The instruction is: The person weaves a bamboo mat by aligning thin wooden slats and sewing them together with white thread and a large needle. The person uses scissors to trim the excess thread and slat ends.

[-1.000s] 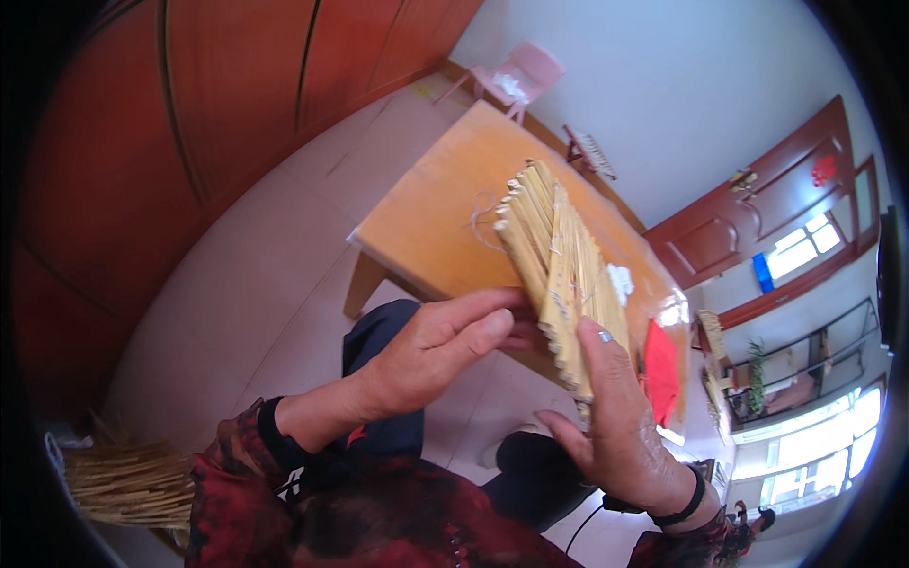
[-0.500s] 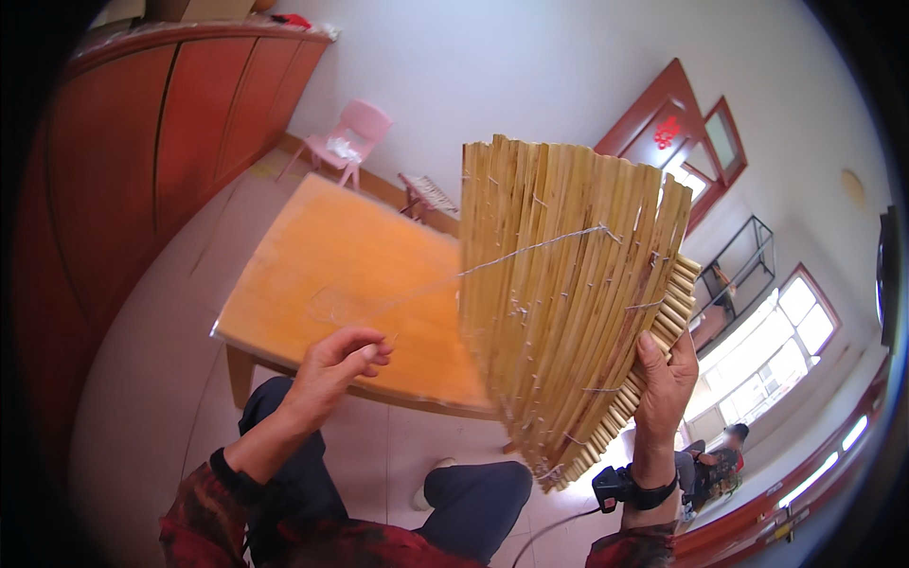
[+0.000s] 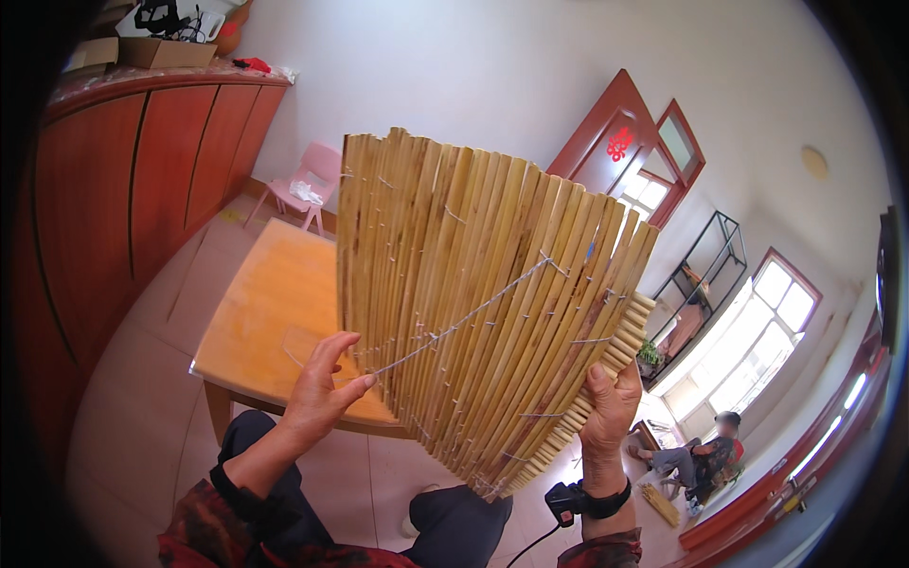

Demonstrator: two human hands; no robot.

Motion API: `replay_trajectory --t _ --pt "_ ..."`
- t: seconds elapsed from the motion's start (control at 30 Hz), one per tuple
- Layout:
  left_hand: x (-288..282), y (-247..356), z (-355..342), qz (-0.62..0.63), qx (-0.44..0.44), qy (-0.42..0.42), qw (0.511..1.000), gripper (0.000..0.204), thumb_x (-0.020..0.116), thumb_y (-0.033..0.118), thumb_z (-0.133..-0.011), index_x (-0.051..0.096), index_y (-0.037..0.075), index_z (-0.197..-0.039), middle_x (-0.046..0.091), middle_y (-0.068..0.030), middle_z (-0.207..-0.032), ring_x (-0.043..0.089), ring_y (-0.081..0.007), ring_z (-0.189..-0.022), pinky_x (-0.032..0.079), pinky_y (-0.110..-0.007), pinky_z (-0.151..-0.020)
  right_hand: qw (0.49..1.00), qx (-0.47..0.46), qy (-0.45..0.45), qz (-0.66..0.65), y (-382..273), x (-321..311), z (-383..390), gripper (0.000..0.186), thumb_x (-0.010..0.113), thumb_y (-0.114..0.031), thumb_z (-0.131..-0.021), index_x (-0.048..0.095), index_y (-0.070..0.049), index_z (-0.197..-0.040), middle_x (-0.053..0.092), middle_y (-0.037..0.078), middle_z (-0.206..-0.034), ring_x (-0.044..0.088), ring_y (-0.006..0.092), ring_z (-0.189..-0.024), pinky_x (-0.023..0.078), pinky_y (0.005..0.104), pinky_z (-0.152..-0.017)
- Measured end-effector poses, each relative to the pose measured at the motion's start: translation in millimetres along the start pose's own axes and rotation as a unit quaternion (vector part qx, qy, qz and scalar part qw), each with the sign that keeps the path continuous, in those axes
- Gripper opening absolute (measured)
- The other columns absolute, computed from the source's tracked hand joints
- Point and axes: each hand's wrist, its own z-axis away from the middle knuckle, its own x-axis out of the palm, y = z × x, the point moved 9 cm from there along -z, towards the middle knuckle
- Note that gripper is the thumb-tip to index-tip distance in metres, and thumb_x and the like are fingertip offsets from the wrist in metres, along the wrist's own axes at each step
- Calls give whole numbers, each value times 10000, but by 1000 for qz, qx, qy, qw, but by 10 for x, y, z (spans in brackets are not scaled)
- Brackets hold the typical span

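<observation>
Upright before me is a fan-shaped mat of yellow plant stalks (image 3: 454,246), tied with short bits of thread. My right hand (image 3: 611,407) grips its lower right edge, thumb on the face, where cut stalk ends stick out in a row. A pale string (image 3: 483,299) runs slantwise across the face, down from a knot near the upper right. Its lower end reaches the thumb of my left hand (image 3: 322,388), beside the mat's left edge. That hand's thumb and forefinger stand apart; the string looks taut, while its other fingers are partly hidden.
Behind the mat stands an orange-topped wooden table (image 3: 265,293). A red cabinet (image 3: 123,180) lines the left wall, near a pink chair (image 3: 308,180). To the right are a black metal rack (image 3: 705,275), a window (image 3: 748,341) and a seated person (image 3: 705,459), with a stalk bundle (image 3: 660,505) on the floor.
The mat has swung left and turned its face more toward me, covering more of the table. My left hand now meets its left edge. My view has shifted to the right.
</observation>
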Motion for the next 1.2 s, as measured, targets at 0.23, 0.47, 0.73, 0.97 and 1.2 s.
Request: replay_trajectory --t 0.23,0.47,0.73,0.97,1.2 --pt "-35 171 -68 -129 82 59 986 310 680 41 -704 540 19 -979 520 -125 -939 529 -278 -886 445 -346 -760 996 14 11 -91 182 115 -7 443 562 -73 -852 411 30 -1255 535 111 -1191 533 178 -1059 392 300 -945" --pt "-82 268 -52 -212 89 63 971 183 669 1 -684 549 10 -821 504 -126 -872 524 -293 -842 431 -357 -731 980 34 15 -194 406 183 73 413 537 -53 -868 413 26 -1254 528 91 -1195 517 156 -1058 386 293 -933" --pt "-717 278 1 183 -87 120 972 70 522 54 -870 516 53 -800 499 34 -616 468 -45 -486 400 -188 -451 963 62 90 -247 726 234 186 347 509 -69 -884 446 16 -1215 547 81 -1144 529 159 -1023 399 293 -912" --pt "-1115 560 13 55 -71 136 987 66 555 86 -860 536 27 -838 492 38 -630 416 -8 -451 338 -161 -402 950 101 128 -266 974 407 315 363 510 -87 -893 432 7 -1235 529 69 -1175 518 154 -1035 396 300 -921" --pt "-1104 5 602 -31 -326 26 944 208 598 176 -846 570 -16 -921 499 1 -631 411 -36 -464 323 -186 -398 921 119 131 -348 1036 655 350 357 487 -90 -908 436 0 -1250 538 61 -1165 520 146 -1028 399 294 -921"
